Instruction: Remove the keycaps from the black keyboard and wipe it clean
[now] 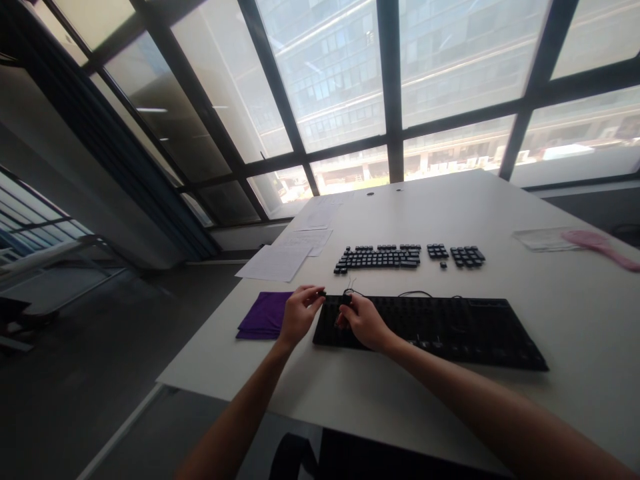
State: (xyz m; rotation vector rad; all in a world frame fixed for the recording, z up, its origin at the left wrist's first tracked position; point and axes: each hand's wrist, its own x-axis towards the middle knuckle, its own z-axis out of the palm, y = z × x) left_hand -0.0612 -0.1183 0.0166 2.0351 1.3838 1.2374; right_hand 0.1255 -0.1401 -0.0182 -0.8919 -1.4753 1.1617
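Note:
My left hand (299, 313) pinches a small black keycap (323, 294) between thumb and fingertips, just off the left end of the black keyboard (480, 333). In my right hand (365, 321) is a keycap puller (347, 298) with a dark handle, its thin wire loops (352, 283) pointing up and away from me. That hand hovers over the left part of the keyboard, whose top looks stripped of many caps, though it is too dark to make out fully. Behind it, loose keycaps (383, 257) lie in keyboard-like rows, with smaller groups of keycaps (467, 257) to the right.
A folded purple cloth (265, 315) lies left of the keyboard. Paper sheets (275, 262) rest along the table's left edge. At the right are a clear bag (543, 239) and a pink item (600, 247). The keyboard's cable (415, 293) curls behind it. Large windows stand beyond the white table (200, 360).

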